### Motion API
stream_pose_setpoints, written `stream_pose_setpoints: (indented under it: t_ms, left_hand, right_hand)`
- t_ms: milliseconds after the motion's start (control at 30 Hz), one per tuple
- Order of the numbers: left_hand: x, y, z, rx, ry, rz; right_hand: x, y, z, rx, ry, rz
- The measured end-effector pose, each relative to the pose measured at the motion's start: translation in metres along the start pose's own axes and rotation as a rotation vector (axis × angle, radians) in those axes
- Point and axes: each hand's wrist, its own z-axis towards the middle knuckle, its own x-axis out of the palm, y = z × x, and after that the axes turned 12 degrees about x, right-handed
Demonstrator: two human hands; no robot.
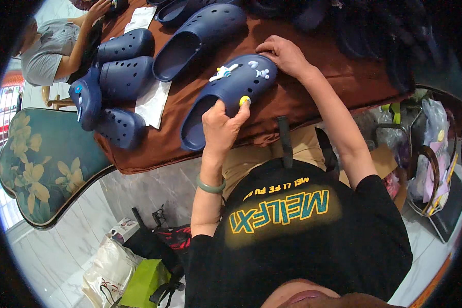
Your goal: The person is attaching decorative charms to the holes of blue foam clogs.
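Left hand (pixel 219 124) pinches a yellow charm (pixel 245 100) into the navy clog (pixel 231 97); right hand (pixel 285 55) steadies the toe w/ fingers down. Best to press straight, keep clog flat on the brown table (pixel 313 92)

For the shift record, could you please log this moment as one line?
left hand: pressing yellow charm | right hand: steadying toe | item: navy perforated foam clog | surface: brown tablecloth
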Motion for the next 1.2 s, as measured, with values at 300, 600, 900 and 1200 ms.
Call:
stream_pose_setpoints:
  t_ms: [300, 600, 900, 1200]
  left_hand:
    - [-0.002, 0.002, 0.004, -0.004, -0.02, -0.114]
    - [-0.002, 0.004, 0.003, -0.071, 0.068, -0.115]
    - [0.001, 0.013, 0.001, 0.08, -0.011, -0.07]
    - [0.003, 0.018, -0.002, 0.123, -0.031, -0.036]
  right_hand:
    - [-0.028, 0.045, -0.054, 0.129, -0.153, 0.441]
    - [0.005, 0.076, -0.084, -0.185, -0.368, 0.295]
    - [0.018, 0.08, -0.093, -0.324, -0.438, 0.24]
    - [0.015, 0.09, -0.112, -0.266, -0.358, -0.278]
